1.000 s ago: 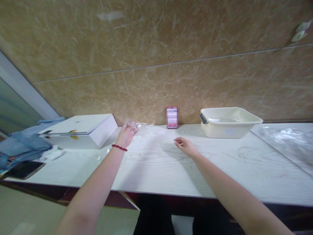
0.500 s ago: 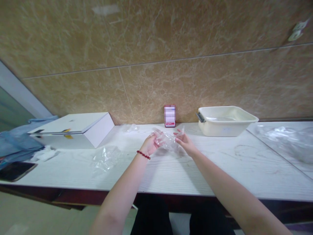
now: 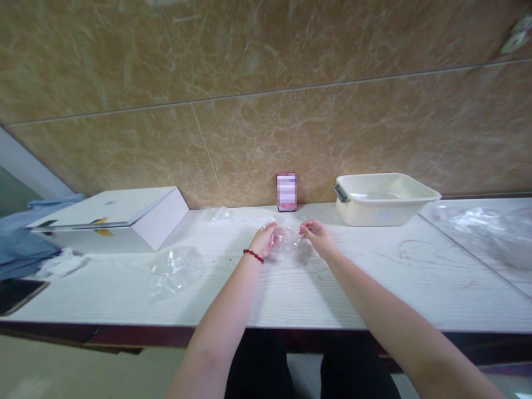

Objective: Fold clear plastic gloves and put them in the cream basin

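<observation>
On white table (image 3: 374,288): cream basin (image 3: 386,199) far right, small pink box (image 3: 286,192) upright against marble wall (image 3: 266,83), white carton (image 3: 112,213) far left, crumpled clear film (image 3: 177,271) near left, blue cloth (image 3: 20,249) and dark phone (image 3: 16,293) at left edge.

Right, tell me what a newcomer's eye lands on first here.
First, the left hand and right hand, close together over the middle of the white table, both pinching one clear plastic bag between them. Next comes the cream basin against the wall on the right. Then the white box at the left, with a crumpled plastic sheet lying in front of it.
</observation>
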A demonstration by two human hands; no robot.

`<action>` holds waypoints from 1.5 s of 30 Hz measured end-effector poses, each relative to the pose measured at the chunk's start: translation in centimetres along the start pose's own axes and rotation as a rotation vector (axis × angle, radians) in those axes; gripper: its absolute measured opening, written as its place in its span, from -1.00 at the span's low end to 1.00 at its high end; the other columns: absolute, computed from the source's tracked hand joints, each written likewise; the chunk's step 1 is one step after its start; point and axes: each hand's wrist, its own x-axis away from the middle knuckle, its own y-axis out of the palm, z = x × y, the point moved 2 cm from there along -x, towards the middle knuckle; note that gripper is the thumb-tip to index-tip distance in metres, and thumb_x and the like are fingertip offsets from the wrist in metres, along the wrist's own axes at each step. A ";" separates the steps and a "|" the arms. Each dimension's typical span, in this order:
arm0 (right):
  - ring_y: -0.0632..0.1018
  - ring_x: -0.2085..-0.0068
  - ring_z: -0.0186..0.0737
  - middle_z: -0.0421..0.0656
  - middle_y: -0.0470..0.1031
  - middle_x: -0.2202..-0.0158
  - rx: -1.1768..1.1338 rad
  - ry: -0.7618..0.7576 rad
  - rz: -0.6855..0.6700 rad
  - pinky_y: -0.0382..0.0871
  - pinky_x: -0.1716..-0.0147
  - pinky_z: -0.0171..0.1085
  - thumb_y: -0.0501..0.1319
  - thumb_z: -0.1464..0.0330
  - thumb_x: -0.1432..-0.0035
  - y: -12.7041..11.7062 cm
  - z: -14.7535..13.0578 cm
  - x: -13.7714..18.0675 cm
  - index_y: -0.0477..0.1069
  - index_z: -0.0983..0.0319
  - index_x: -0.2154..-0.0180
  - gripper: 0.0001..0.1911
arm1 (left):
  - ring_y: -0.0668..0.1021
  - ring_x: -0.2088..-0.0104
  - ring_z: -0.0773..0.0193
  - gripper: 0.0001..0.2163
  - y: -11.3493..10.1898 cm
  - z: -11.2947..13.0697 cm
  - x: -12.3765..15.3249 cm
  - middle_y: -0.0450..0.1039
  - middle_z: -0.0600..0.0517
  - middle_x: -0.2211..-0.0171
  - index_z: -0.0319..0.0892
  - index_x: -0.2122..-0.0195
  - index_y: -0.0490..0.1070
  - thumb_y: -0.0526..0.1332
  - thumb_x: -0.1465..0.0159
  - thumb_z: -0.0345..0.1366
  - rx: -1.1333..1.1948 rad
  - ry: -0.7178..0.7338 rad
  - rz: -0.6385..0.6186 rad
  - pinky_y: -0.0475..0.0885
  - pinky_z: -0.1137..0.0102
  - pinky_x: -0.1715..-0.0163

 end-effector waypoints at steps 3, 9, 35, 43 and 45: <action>0.40 0.48 -0.36 -0.21 0.34 0.53 0.008 -0.015 -0.051 0.27 0.49 -0.35 0.11 0.13 0.08 -0.1 -0.2 0.1 0.20 0.26 0.38 -0.68 | 0.42 0.65 0.45 -0.91 0.2 -0.1 0.0 0.36 0.10 0.62 -0.22 0.48 0.26 0.16 -0.06 -0.33 0.005 0.012 0.020 0.26 0.56 0.67; 0.43 0.30 -0.30 -0.12 0.40 0.34 0.162 -0.138 -0.261 0.28 0.32 -0.27 0.22 0.21 0.19 -0.6 -1.7 0.7 0.14 0.25 0.17 -0.48 | 0.42 0.65 0.45 -0.89 -0.1 -0.2 -0.6 0.34 0.14 0.63 -0.20 0.48 0.23 0.16 -0.06 -0.31 0.032 0.030 0.049 0.30 0.55 0.63; 0.33 0.52 -0.41 -0.23 0.35 0.56 0.543 -0.213 -0.022 0.16 0.51 -0.43 0.07 0.32 0.06 -1.4 -2.0 0.5 0.36 0.25 0.43 -0.84 | 0.45 0.52 0.44 -0.68 1.0 -0.1 0.5 0.38 0.14 0.54 -0.15 0.31 0.25 0.28 0.10 -0.41 0.017 0.150 -0.066 0.30 0.55 0.53; 0.39 0.47 -0.38 -0.19 0.41 0.48 0.433 -0.199 0.077 0.22 0.45 -0.41 0.06 0.32 0.05 -1.7 -1.7 0.3 0.34 0.26 0.41 -0.83 | 0.44 0.48 0.46 -0.83 0.3 0.1 -0.3 0.38 0.11 0.45 -0.18 0.42 0.30 0.25 0.04 -0.34 0.143 0.198 -0.099 0.34 0.51 0.46; 0.41 0.42 -0.36 -0.17 0.42 0.44 0.394 -0.213 0.082 0.24 0.42 -0.39 0.05 0.34 0.05 -1.8 -1.7 0.2 0.33 0.26 0.41 -0.84 | 0.44 0.47 0.45 -0.84 0.3 0.1 -0.3 0.38 0.11 0.44 -0.17 0.40 0.30 0.23 0.02 -0.31 0.162 0.194 -0.114 0.34 0.50 0.46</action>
